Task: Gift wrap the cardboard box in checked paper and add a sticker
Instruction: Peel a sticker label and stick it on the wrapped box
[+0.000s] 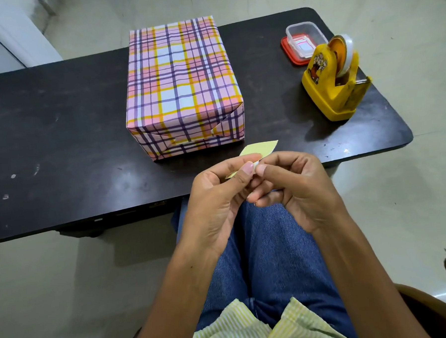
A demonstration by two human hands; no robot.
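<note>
1. Head view. A dark table point(59, 120) stood on a pale tiled floor point(412, 210); the person sat at its near edge, legs in blue jeans point(273, 256) reaching under it.
2. The box point(181, 85) lay on the table, fully covered in checked paper of pink, orange, purple and white. Its near end showed folded triangular flaps, closed flat.
3. Both hands were raised over the lap, just in front of the table's near edge and just near of the box, not touching it.
4. The left hand point(215, 197) pinched a small pale yellow sticker sheet point(259, 148) between thumb and forefinger; the sheet's far end stuck up and out past the fingers toward the box.
5. The right hand point(295, 188) was curled, thumb and forefinger tips pressed at the same sheet, right beside the left thumb. A sliver of white showed between the two thumbs; what it was could not be told.
6. At the table's right end stood a yellow tape dispenser point(333, 85) with a roll mounted on it.
7. Just behind the dispenser sat a clear tub point(305, 35) resting on a red lid point(288, 51), with small white-and-red items inside, too small to identify.
</note>
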